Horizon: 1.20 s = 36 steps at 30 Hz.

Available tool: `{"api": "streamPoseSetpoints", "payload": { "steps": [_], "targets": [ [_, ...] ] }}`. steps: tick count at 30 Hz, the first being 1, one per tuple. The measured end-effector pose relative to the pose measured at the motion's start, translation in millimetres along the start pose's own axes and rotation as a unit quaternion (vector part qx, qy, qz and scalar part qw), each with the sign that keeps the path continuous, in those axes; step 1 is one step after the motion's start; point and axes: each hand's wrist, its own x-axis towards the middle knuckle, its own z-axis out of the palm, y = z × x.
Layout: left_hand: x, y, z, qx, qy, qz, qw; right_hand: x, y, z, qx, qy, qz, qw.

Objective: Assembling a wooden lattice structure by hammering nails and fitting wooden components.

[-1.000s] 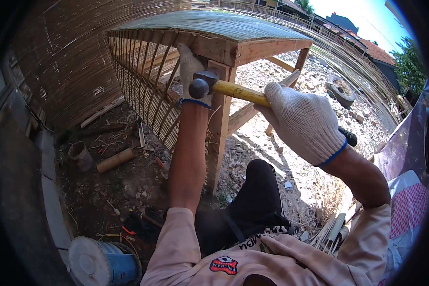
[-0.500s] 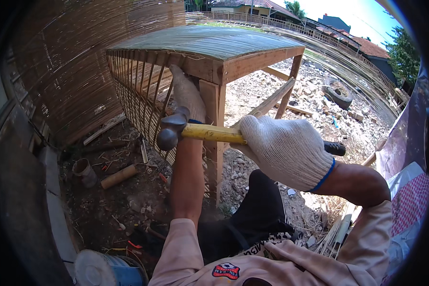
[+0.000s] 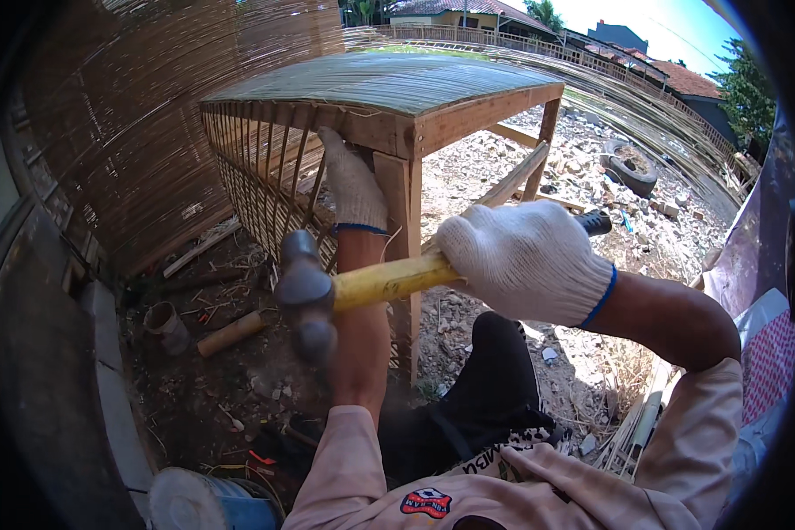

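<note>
My right hand, in a white knit glove with a blue cuff, grips a hammer by its yellow handle. The dark steel hammer head is slightly blurred and hangs over my left forearm, apart from the wood. My left hand, gloved too, is raised against the upper corner of a wooden frame, beside the upright bamboo slats. One fingertip shows at the top beam; the other fingers and whatever they hold are hidden. Closely laid greenish strips form the frame's top.
A woven bamboo wall rises at the left. On the dirt below lie a cut bamboo piece and a small pot. A blue bucket stands at the lower left. Rubble and an old tire lie beyond the frame.
The hammer head has come lower and closer to me, while the handle's rear end has tipped up. My left hand stays at the frame's corner.
</note>
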Motion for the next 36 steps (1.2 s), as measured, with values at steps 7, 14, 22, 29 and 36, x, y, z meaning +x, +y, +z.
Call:
{"api": "streamPoseSetpoints", "payload": {
  "steps": [7, 14, 22, 29, 36],
  "targets": [
    [4.9, 0.8, -24.4, -0.048, 0.002, 0.041, 0.998, 7.9, -26.8, -5.7, -0.024, -0.059, 0.07, 0.995],
    [-27.1, 39.0, 17.7, 0.001, 0.112, -0.1, 0.989, -13.0, 10.3, -3.0, -0.09, -0.126, 0.153, 0.976],
    [12.8, 1.3, -29.1, 0.089, 0.078, 0.087, 0.989, -19.6, -42.1, -5.6, 0.05, 0.061, 0.116, 0.99],
    [16.7, 3.6, -32.2, 0.007, 0.063, -0.025, 0.998, -12.9, 5.6, 6.7, -0.067, -0.1, 0.169, 0.978],
    [14.5, -14.2, -18.2, 0.032, 0.006, 0.013, 0.999, -0.1, -36.9, -0.9, 0.094, 0.076, -0.062, 0.991]
  ]
}}
